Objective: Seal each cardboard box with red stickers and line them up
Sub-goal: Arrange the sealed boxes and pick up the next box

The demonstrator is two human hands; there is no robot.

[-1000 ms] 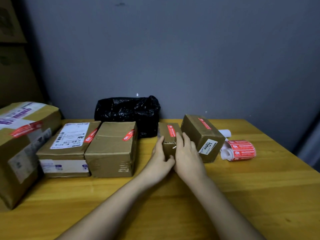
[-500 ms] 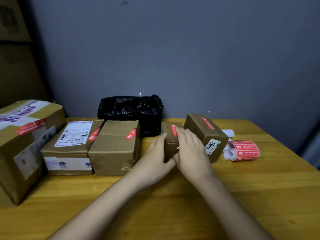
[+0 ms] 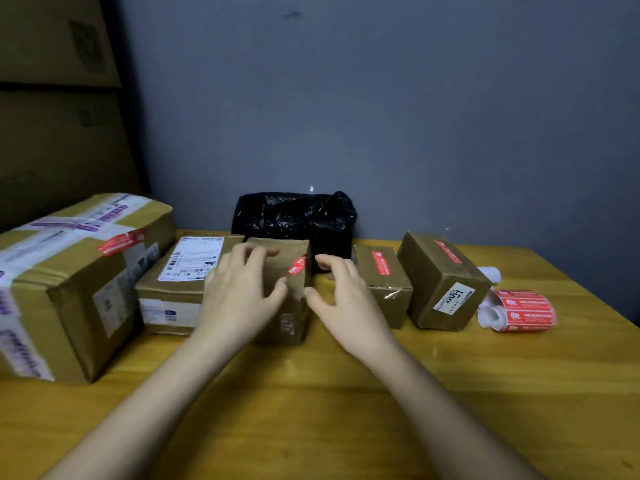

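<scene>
L hand fingers spread, resting on middle box; R hand loosely spread beside box, holding nothing; sticker roll far right of box.

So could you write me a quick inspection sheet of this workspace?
Surface: wooden table.
Job's things: five cardboard boxes in a row, each with a red sticker; middle box; sticker roll at the right end.
Clutter: black plastic bag against the wall.
Grips: left hand rests on the middle box; right hand open beside it.
Cables: nothing seen.
Surroundings: grey wall, stacked cartons at left.
</scene>
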